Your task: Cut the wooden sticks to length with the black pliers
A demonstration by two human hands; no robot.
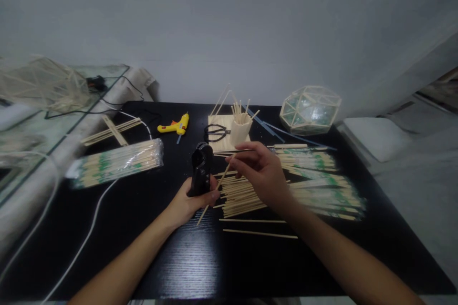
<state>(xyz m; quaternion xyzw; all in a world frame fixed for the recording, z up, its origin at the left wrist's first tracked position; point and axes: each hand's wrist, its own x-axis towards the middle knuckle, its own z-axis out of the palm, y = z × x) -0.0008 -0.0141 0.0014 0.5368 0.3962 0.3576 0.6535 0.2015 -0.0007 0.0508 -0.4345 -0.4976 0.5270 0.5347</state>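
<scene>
My left hand (195,200) is closed around a black hand tool (201,169) with a rounded, hooked head; its exact kind does not show. A thin wooden stick (224,175) slants past this hand, its lower end below my left thumb. Near the upper end of that stick, the fingertips of my right hand (263,171) pinch it. Under and beside my right hand lies a spread pile of loose wooden sticks (241,198). Two single sticks (259,234) lie nearer the front of the black table (193,257).
Behind my hands, a wooden cup of sticks (240,132) and black scissors (216,132) rest on a wooden board (218,145). A yellow glue gun (174,125) lies left. Bagged sticks (119,162) lie left, more packs (322,190) right. A faceted stick frame (310,109) stands back right. White cable (96,214) crosses left.
</scene>
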